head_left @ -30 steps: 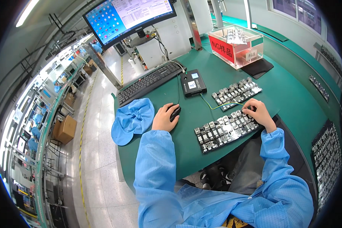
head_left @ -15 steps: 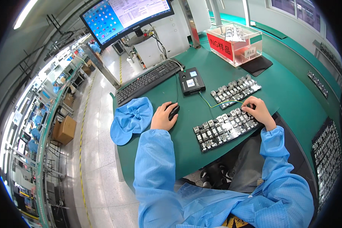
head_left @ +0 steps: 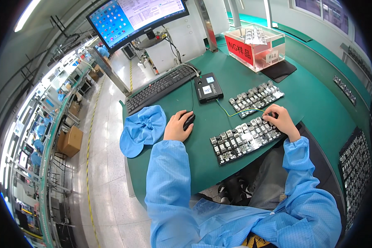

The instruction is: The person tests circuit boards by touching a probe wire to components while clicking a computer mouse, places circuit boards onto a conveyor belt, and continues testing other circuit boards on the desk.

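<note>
My left hand [head_left: 177, 127] rests over a black computer mouse [head_left: 189, 121], fingers curved around it. My right hand [head_left: 279, 121] pinches the end of a thin yellow-green cable [head_left: 234, 113] at the far right corner of a panel of small circuit boards [head_left: 244, 142]. My fingertips hide the cable's tip, so I cannot tell whether it touches a board. The cable runs from a flat black box [head_left: 208, 90] with a small lit screen. Just beyond the near panel lies a second circuit board panel [head_left: 256, 99].
A black keyboard [head_left: 163, 88] and a blue cap [head_left: 143, 131] lie on the left of the green table [head_left: 186, 165]. A monitor [head_left: 138, 20] stands behind. Back right is a clear box [head_left: 268, 51] with boards on top; more board panels [head_left: 355, 177] stand at far right.
</note>
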A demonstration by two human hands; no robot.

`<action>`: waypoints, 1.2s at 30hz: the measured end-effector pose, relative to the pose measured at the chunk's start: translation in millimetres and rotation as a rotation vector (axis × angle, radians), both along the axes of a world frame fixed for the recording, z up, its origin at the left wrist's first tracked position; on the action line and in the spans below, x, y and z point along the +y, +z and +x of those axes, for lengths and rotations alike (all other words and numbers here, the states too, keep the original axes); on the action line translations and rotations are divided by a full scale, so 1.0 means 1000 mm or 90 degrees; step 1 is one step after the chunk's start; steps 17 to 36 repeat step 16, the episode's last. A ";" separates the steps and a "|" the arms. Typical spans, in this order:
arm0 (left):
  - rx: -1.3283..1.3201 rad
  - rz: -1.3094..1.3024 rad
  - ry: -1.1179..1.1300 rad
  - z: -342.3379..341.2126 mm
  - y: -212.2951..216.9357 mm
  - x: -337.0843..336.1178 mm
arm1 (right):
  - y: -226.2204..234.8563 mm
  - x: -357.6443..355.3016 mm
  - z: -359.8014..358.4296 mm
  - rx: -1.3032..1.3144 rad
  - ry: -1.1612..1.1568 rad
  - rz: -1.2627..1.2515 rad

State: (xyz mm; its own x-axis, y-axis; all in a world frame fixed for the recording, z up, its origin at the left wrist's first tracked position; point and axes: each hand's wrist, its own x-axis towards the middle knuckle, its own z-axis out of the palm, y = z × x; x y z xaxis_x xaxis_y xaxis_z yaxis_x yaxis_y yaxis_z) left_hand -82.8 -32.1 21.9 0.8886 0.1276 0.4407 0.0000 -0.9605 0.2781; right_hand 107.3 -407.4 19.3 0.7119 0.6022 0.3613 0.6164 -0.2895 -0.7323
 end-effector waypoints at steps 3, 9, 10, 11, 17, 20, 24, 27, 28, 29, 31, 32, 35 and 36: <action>-0.015 0.012 -0.001 0.001 -0.001 0.002 | 0.000 0.001 0.000 0.000 0.001 0.006; -0.027 0.016 -0.008 0.002 -0.001 0.001 | 0.000 0.001 0.003 0.005 0.005 0.021; -0.019 0.005 -0.006 0.003 -0.001 0.001 | -0.001 0.001 0.004 0.001 0.007 0.025; -0.016 0.004 -0.006 0.003 -0.001 0.002 | -0.002 0.001 0.004 -0.006 0.003 0.017; 0.014 0.008 0.007 -0.001 0.000 0.002 | -0.007 0.001 0.006 -0.032 0.016 0.034; 0.014 0.008 0.007 -0.001 0.000 0.002 | -0.007 0.001 0.006 -0.032 0.016 0.034; 0.014 0.008 0.007 -0.001 0.000 0.002 | -0.007 0.001 0.006 -0.032 0.016 0.034; 0.014 0.008 0.007 -0.001 0.000 0.002 | -0.007 0.001 0.006 -0.032 0.016 0.034; 0.014 0.008 0.007 -0.001 0.000 0.002 | -0.007 0.001 0.006 -0.032 0.016 0.034; 0.014 0.008 0.007 -0.001 0.000 0.002 | -0.007 0.001 0.006 -0.032 0.016 0.034; 0.014 0.008 0.007 -0.001 0.000 0.002 | -0.007 0.001 0.006 -0.032 0.016 0.034; 0.014 0.008 0.007 -0.001 0.000 0.002 | -0.007 0.001 0.006 -0.032 0.016 0.034; 0.014 0.008 0.007 -0.001 0.000 0.002 | -0.007 0.001 0.006 -0.032 0.016 0.034; 0.014 0.008 0.007 -0.001 0.000 0.002 | -0.007 0.001 0.006 -0.032 0.016 0.034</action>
